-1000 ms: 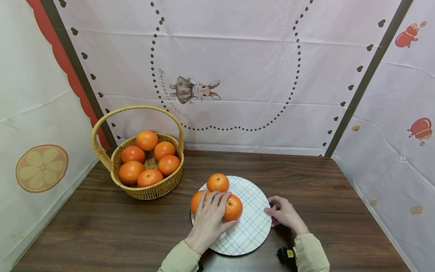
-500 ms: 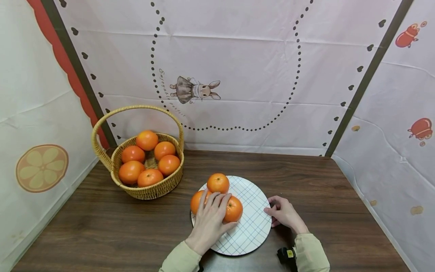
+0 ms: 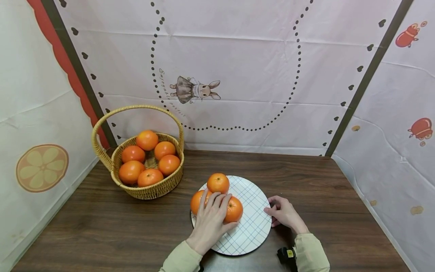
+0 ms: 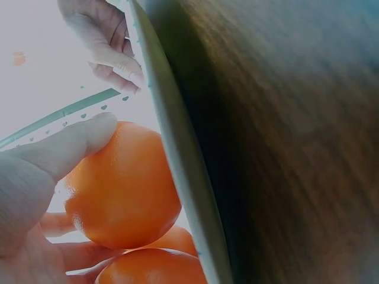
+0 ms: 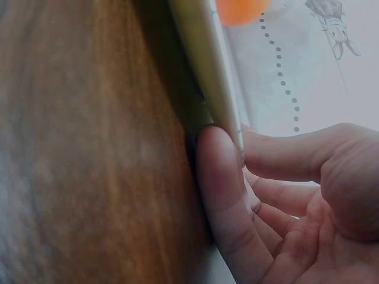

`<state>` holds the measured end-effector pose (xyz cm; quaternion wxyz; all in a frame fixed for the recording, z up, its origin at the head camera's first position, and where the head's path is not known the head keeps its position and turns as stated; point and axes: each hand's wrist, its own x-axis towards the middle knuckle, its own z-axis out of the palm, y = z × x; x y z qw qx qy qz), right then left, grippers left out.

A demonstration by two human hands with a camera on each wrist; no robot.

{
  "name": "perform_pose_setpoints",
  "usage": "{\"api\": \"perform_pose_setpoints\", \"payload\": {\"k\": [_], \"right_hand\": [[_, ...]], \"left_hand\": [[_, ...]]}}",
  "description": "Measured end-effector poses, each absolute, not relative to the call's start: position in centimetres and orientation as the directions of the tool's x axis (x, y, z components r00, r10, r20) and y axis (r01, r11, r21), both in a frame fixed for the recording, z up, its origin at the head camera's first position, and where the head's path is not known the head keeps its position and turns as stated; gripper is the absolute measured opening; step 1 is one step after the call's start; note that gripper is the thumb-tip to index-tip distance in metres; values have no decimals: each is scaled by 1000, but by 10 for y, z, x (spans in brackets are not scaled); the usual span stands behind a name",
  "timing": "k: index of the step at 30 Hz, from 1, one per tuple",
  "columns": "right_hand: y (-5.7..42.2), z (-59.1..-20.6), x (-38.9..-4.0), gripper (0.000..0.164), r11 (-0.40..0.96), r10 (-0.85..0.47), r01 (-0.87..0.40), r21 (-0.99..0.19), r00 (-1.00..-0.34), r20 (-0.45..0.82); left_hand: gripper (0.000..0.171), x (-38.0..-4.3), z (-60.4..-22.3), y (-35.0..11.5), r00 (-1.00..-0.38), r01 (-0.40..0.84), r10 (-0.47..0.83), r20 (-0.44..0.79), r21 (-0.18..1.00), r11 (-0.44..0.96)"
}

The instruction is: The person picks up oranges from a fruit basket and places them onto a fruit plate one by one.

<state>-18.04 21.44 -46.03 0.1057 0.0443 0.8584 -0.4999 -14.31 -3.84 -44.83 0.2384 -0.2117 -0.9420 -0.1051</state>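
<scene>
My left hand [image 3: 210,221] curls over an orange [image 3: 234,209] on a round white plate [image 3: 253,223] with a blue grid pattern. In the left wrist view, the thumb lies along one side of that orange [image 4: 124,189] and the fingers reach round the other. A second orange [image 3: 196,202] sits at the plate's left edge, partly behind the fingers, and a third orange [image 3: 218,183] lies at the far edge. At the right rim, my right hand [image 3: 284,214] pinches the plate. The right wrist view shows one finger [image 5: 219,171] under the rim and another digit on top.
A wicker basket [image 3: 163,187] with a tall handle stands at the back left, holding several oranges [image 3: 147,140]. Dark wood table [image 3: 316,181] surrounds the plate. Printed cloth walls [image 3: 251,75] rise behind and on both sides. A black strap device [image 3: 286,254] is at the right wrist.
The left hand and its orange have shifted very slightly to the right. The right hand, the plate and the basket hold still.
</scene>
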Motion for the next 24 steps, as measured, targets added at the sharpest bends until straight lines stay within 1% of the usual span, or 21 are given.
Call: {"api": "perform_pose_setpoints", "payload": {"k": [11, 24], "right_hand": [[214, -460, -180, 30, 500, -30, 178, -848, -975, -222], [214, -460, -180, 31, 505, -27, 180, -844, -974, -224]], "left_hand": [[76, -146, -450, -38, -804, 438, 330, 495, 117, 891], [73, -148, -449, -37, -789, 430, 316, 527, 106, 896]]}}
